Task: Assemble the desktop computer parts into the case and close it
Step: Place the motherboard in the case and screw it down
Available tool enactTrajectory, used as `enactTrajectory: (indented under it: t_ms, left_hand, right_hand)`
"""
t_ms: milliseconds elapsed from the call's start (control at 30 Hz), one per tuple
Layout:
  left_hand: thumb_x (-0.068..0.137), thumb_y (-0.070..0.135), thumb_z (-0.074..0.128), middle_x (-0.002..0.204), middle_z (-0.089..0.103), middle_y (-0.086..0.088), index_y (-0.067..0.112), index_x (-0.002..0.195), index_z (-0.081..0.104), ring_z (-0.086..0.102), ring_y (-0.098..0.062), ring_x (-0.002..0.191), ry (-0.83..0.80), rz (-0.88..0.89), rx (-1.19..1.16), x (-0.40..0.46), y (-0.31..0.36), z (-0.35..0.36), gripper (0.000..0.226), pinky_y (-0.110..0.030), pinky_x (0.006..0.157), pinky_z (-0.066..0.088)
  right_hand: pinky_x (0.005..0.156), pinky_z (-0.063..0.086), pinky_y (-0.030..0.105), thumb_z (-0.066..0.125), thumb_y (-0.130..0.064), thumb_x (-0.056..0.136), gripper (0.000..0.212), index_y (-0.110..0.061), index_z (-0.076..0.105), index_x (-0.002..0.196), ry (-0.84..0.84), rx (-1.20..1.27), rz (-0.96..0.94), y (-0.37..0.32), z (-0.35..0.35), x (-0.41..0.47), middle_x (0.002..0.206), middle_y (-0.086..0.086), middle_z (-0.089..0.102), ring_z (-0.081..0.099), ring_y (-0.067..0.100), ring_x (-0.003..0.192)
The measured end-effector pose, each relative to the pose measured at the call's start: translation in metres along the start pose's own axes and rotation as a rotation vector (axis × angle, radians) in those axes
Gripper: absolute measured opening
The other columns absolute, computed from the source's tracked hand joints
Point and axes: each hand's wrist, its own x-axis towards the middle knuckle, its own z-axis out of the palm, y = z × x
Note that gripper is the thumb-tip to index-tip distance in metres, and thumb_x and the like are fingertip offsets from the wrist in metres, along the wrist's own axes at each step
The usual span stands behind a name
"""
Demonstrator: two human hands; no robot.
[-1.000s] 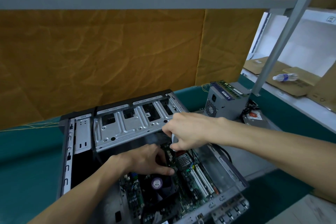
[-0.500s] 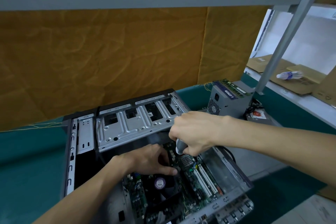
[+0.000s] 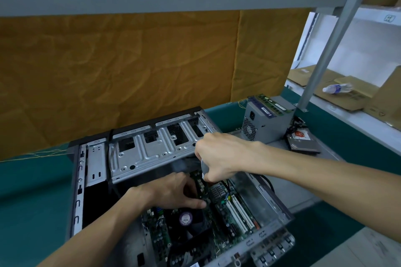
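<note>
two hands in the case [image 3: 91, 165]: right hand [image 3: 219, 154] around a half-hidden grey handle [image 3: 204, 166], left hand's [image 3: 175, 193] grip unclear

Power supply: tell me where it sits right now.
The power supply stands outside the open case, at its far right on the green table, beside the hard drive.

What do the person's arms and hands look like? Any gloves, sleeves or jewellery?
Both are bare. The left hand and right hand wear no gloves, and no rings show on the fingers in view. Both forearms are uncovered as far as the picture reaches, with no sleeve edge, watch or wristband in sight. No markings or cables on them.
</note>
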Motion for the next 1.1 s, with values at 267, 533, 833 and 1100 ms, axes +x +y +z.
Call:
enactTrajectory:
  t_ms: [267, 533, 833, 1100]
  left_hand:
    - [0.091, 0.057, 0.066, 0.096, 0.074, 0.017, 0.028, 0.107, 0.074, 0.068, 0.003, 0.084, 0.254, 0.180, -0.047, -0.024, 0.019, -0.018, 0.034, -0.021, 0.076, 0.056]
    - [0.101, 0.031, 0.059, 0.091, 0.064, 0.018, 0.032, 0.093, 0.066, 0.061, -0.001, 0.089, 0.848, 0.255, -0.180, -0.008, 0.038, -0.040, 0.011, -0.008, 0.071, 0.044]
    - [0.103, 0.062, 0.019, 0.155, 0.040, 0.003, 0.029, 0.151, 0.045, 0.032, -0.019, 0.145, 0.717, 0.111, 0.194, 0.063, 0.044, -0.035, 0.064, -0.042, 0.119, 0.033]
    - [0.104, 0.064, 0.018, 0.162, 0.031, 0.005, 0.031, 0.156, 0.035, 0.017, -0.015, 0.153, 0.704, 0.119, 0.258, 0.064, 0.040, -0.031, 0.064, -0.041, 0.125, 0.023]
  right_hand:
    - [0.047, 0.041, 0.027, 0.079, -0.053, 0.080, 0.038, -0.020, 0.060, 0.084, 0.048, 0.169, 0.064, 0.018, -0.029, -0.031, 0.073, -0.008, 0.061, 0.058, 0.010, 0.065]
    - [0.046, 0.041, 0.021, 0.083, -0.053, 0.071, 0.050, -0.018, 0.079, 0.106, 0.529, 1.753, 0.726, 0.101, 0.037, -0.122, 0.067, 0.000, 0.065, 0.057, 0.010, 0.052]
    - [0.068, 0.060, 0.040, 0.064, -0.018, 0.092, 0.032, 0.005, 0.067, 0.114, 0.314, 2.328, 0.528, 0.134, 0.124, -0.081, 0.099, 0.022, 0.071, 0.068, 0.029, 0.072]
    - [0.056, 0.035, 0.029, 0.069, -0.007, 0.084, 0.021, -0.014, 0.052, 0.075, 0.392, 1.066, 0.880, 0.142, 0.148, -0.010, 0.068, 0.003, 0.055, 0.051, 0.020, 0.064]
